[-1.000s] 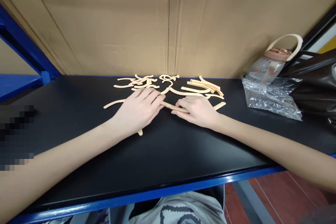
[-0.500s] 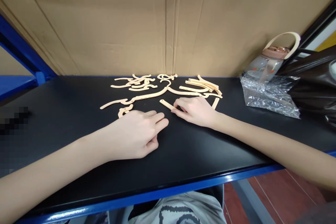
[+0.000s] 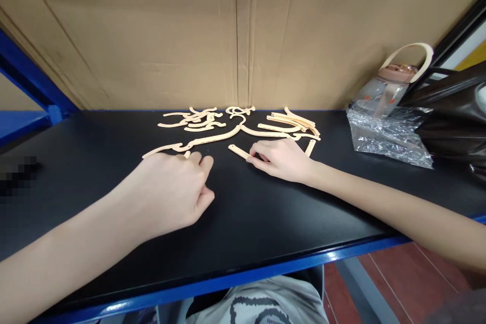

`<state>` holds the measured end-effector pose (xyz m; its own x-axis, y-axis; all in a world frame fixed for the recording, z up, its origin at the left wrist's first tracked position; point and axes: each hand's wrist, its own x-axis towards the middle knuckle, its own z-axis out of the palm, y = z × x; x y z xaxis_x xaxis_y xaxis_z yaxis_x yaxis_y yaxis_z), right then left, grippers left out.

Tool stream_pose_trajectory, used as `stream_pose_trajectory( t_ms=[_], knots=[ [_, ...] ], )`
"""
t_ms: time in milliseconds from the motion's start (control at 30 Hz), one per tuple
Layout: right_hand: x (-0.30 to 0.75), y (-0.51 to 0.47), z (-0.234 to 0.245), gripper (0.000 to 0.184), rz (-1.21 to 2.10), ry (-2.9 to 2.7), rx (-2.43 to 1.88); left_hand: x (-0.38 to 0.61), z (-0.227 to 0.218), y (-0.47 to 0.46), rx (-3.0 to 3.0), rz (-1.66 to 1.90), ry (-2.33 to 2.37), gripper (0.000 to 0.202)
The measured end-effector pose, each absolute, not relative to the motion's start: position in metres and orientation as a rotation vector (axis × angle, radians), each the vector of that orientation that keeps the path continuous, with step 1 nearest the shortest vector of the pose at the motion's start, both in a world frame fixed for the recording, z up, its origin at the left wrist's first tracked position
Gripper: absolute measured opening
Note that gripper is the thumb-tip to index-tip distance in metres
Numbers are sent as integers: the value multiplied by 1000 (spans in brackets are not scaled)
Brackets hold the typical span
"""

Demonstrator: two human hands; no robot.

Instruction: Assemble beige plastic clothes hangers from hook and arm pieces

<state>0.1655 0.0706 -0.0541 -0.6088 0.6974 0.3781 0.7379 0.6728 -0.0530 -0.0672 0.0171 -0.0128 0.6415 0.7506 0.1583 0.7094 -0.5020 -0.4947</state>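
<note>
Strip [image 3: 238, 152] pinched between thumb and fingers of the right hand [image 3: 283, 159], over the black table [image 3: 258, 228], just in front of the hanger [image 3: 216, 138]. Beneath the left hand [image 3: 170, 187], with fingers bent inward, a small piece [image 3: 187, 154] mostly hidden; cannot tell whether gripped. Behind, near the cardboard [image 3: 159, 35], more loose pieces [image 3: 201, 122].

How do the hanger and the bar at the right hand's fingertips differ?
The hanger has a hook and curved arms; the bar shows a straight end. The hanger lies on the table; the bar is pinched by the right hand. Both are pale beige.
</note>
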Motion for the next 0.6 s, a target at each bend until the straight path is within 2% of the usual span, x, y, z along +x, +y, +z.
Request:
stream_pose_trajectory(
  t_ms=[133, 367, 600],
  knots=[
    [166, 71, -54, 25, -144, -2521, -1131, -67, -18, 6, -2442, 189, -1171, 6],
    [166, 71, -53, 26, -123, -2525, -1123, -53, -17, 10, -2587, 333, -1172, 13],
    [164, 70, -52, 25, -91, -2536, -1124, -52, -20, 17, -2664, 166, -1139, 16]
  ],
)
